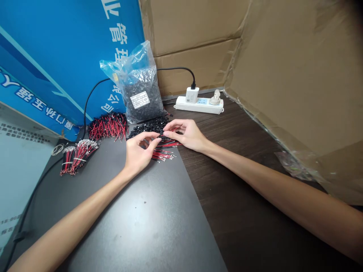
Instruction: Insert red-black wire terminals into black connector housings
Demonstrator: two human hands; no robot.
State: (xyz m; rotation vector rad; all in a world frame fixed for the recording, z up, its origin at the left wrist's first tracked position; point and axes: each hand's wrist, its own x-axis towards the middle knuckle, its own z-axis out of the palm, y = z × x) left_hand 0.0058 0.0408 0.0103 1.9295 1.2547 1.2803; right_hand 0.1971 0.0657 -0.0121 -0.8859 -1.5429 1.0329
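My left hand (141,150) and my right hand (185,134) come close together above loose red and black wires (164,154). The fingers of my left hand are pinched around something small and dark, too small to make out. In my right hand, thumb and forefinger close on a thin red and black wire that points toward the left fingertips. Behind the hands lies a heap of small black connectors (150,125). To its left is a pile of red and black wires with black ends (109,126). Two tied wire bundles (81,155) rest further left.
A clear plastic bag of black parts (143,92) stands behind the connector heap. A white power strip (200,105) with a charger (192,94) lies at the back. Cardboard (297,75) walls the right side; a black cable (85,102) runs on the left.
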